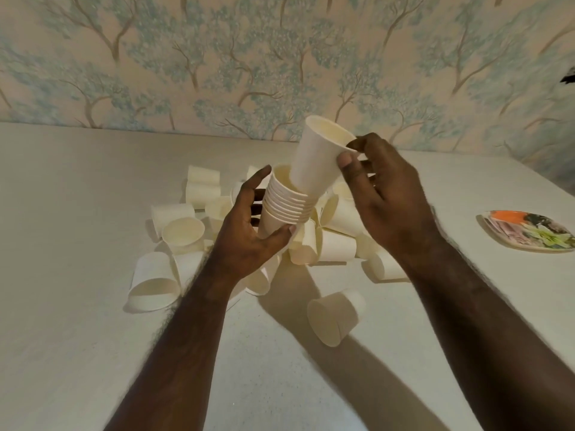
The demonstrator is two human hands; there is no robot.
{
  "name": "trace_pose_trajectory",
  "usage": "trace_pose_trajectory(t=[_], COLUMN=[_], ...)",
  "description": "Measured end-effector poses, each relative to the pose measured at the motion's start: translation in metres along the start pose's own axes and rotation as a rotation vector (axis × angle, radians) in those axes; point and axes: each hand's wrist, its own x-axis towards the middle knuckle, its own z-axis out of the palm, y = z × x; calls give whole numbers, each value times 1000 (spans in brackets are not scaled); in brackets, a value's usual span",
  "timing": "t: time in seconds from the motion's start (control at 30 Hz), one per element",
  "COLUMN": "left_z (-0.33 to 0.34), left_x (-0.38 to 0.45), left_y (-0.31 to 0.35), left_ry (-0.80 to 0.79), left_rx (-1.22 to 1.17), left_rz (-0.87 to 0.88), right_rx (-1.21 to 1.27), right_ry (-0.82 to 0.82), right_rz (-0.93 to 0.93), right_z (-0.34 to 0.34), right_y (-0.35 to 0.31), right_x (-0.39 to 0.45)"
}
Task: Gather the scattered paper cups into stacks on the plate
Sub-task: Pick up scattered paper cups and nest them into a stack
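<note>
Mid-stacking: our left hand gripped the stack above the loose cups at table centre, right hand pinched a cup half-nested, needing seating; plate waited bare at the right edge.

Above the table centre the left hand holds a stack, a cup in the right hand entering its top at one o'clock, loose cups beneath, the plate at three o'clock.
</note>
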Motion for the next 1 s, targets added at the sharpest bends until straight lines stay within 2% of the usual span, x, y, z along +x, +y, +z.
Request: trace_pose_trajectory(t=[0.17,0.3,0.43,0.47,0.57,0.6,0.63,0.73,0.8,0.93,1.0], left_z=[2,3,-5,-8,-13,-13,-13,-11,-11,-8,-7], left_x=[-2,-1,2,2,5,7,8,10,11,10,9], left_y=[2,2,-2,-3,-6,-6,-6,-4,-6,-6,-7], left_ry=[-35,4,112,138,185,192,195,196,192,183,179], left_rx=[-23,-37,-55,-75,-97,-93,-89,-75,-79,-87,-83], left_rz=[-12,5,-7,-9,-18,-19,-22,-24,-24,-26,-25], right_rx=[-162,-158,-87,-130,-258,-324,-399,-492,-516,-520,-420], right_ry=[-204,-535,-500,-556,-983,-1079,-1108,-1011,-964,-896,-855], right_rz=[-19,30,49,39,72,58,10,-184,-221,-147,-46], right_z=[9,15,1,-3,-4,-1,3,14,18,6,-6], right_y=[-2,3,21,26,37,38,39,44,44,39,37], right_x=[0,-9,-23,-28,-55,-66,-77,-97,-97,-82,-68])
